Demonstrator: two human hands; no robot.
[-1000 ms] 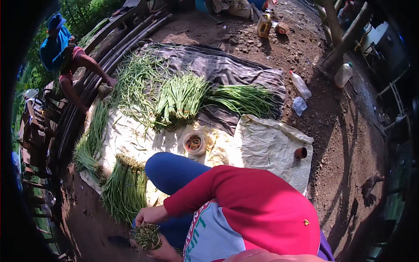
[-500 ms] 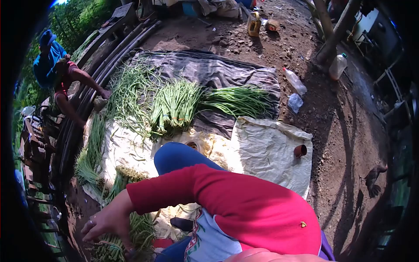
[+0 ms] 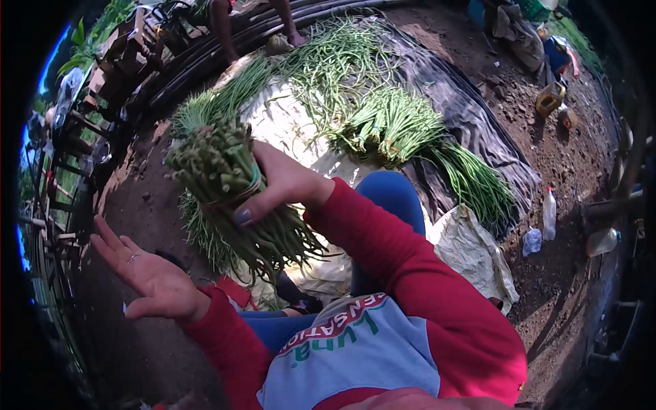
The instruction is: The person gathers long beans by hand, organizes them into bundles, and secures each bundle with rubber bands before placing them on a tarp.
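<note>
My right hand (image 3: 283,174) grips a thick bundle of long green beans (image 3: 215,160), raised with its cut ends toward the upper left. A teal band and a tan band wrap around this bundle, and its thin tips hang toward my lap. To its lower left, my left hand (image 3: 160,280) is open, palm up with fingers spread, apart from the bundle and holding nothing. Under and behind the held bundle lie more long beans (image 3: 205,236), partly hidden. Banded bean bundles (image 3: 396,126) rest on the sheets, beside a heap of loose beans (image 3: 342,58).
A dark cloth (image 3: 471,102) and a pale sheet (image 3: 471,256) cover the ground. Another person's hands (image 3: 294,37) are at the far edge, by wooden poles (image 3: 184,72). Plastic bottles (image 3: 549,213) and a yellow jug (image 3: 549,100) stand or lie at right.
A hand that was low over beans at the lower left is no longer there. The banded bundle is now lifted in my right hand, and my left palm shows. The view has turned left.
</note>
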